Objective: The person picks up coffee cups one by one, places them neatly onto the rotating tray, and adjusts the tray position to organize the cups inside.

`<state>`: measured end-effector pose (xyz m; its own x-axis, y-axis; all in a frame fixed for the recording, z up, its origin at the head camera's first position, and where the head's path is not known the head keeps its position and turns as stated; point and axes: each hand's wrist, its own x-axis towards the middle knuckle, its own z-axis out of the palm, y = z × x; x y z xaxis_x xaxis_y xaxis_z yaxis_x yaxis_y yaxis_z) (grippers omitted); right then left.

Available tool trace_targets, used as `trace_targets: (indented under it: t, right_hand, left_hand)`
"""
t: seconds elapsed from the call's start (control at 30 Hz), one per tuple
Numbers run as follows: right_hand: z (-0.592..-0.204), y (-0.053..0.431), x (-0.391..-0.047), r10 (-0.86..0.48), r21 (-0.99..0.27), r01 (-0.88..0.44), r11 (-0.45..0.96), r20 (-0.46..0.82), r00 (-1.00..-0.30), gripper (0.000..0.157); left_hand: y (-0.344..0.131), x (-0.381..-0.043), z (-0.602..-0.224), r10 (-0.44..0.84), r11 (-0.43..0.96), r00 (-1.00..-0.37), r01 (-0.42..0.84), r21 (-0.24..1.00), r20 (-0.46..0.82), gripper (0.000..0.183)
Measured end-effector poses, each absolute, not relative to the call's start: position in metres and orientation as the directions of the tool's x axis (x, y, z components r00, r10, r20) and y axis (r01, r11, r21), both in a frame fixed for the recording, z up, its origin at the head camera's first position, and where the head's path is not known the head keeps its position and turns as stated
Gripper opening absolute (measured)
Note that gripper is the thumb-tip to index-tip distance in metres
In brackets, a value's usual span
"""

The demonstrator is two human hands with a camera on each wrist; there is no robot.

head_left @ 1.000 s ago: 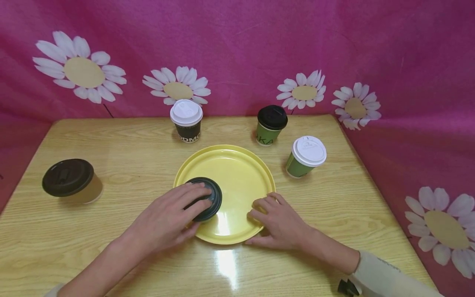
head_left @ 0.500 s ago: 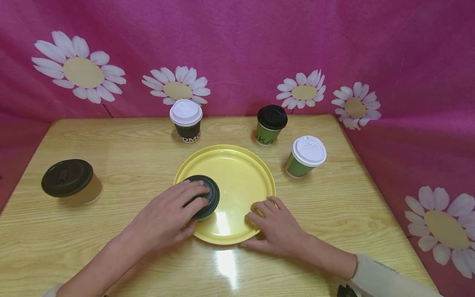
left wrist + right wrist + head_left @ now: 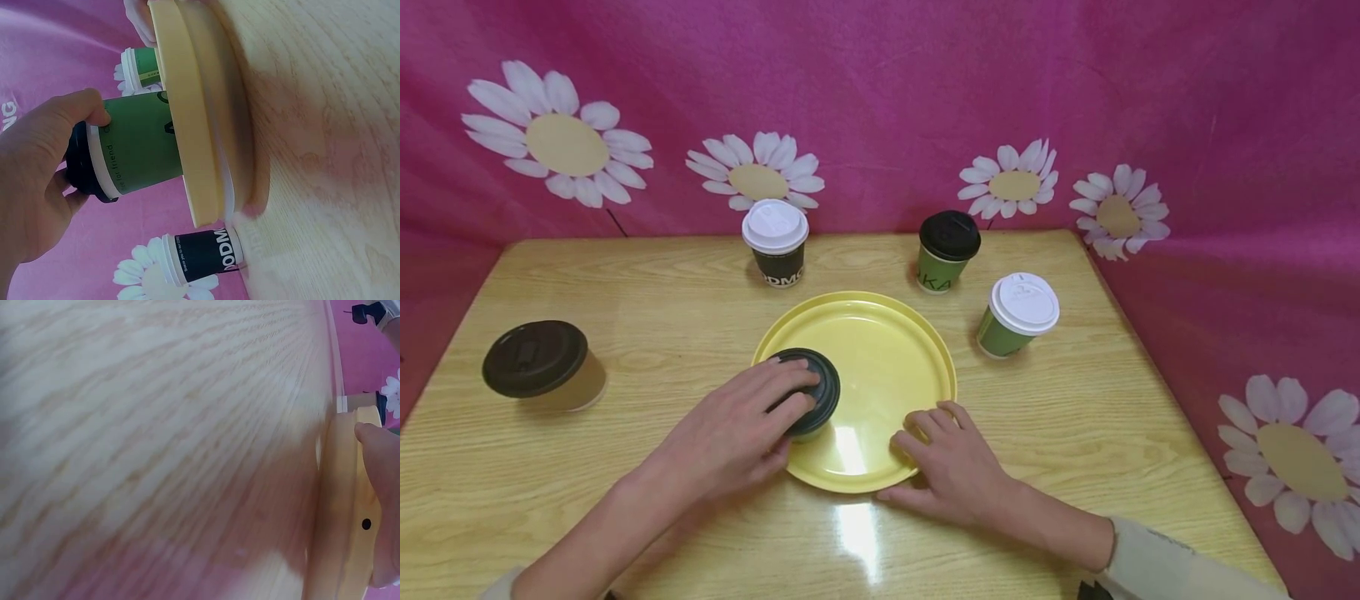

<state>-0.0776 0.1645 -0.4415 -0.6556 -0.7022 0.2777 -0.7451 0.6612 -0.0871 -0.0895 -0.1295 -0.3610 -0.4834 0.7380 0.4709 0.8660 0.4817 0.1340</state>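
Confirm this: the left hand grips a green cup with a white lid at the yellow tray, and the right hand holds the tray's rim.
Not quite: the lid on the green cup is dark, not white, as the left wrist view shows. The left hand does grip that cup at the yellow tray, and the right hand holds the rim.

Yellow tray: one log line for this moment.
left grip: holds green cup inside tray; right grip: holds tray; base: hidden behind rim; off tray: brown cup, black cup, two more green cups
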Motion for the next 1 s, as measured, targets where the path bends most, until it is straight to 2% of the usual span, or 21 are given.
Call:
trace_targets:
  t: [1.0]
  right_hand:
    - [-0.437, 0.148, -0.06, -0.647, -0.131, -0.678, 0.723, 0.215, -0.732, 0.047]
  left_hand:
    - [-0.136, -0.095, -0.36, 0.752, 0.517, -0.514, 0.848, 0.116, 0.413, 0.033]
